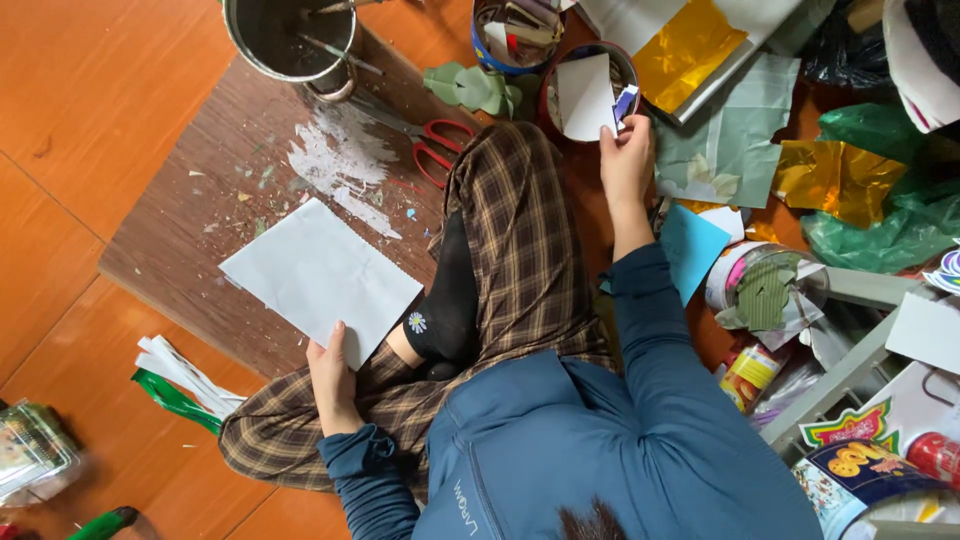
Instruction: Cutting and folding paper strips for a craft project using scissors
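I sit cross-legged on the floor in plaid trousers. My left hand (333, 382) pinches the near corner of a white paper sheet (318, 274) that lies on a brown wooden board (215, 195). My right hand (626, 158) reaches forward to a round tin (590, 92) holding white paper and grips a small blue and white scrap (625, 104) at its rim. Red-handled scissors (438, 148) lie on the board beside my knee.
A metal pot (290, 35) stands at the board's far edge. Another round tin (512, 38) holds paper bits. Gold foil (690, 48), green plastic (890, 225), a light blue card (692, 248), and a grey rack (850, 370) crowd the right. White strips (180, 372) lie at left.
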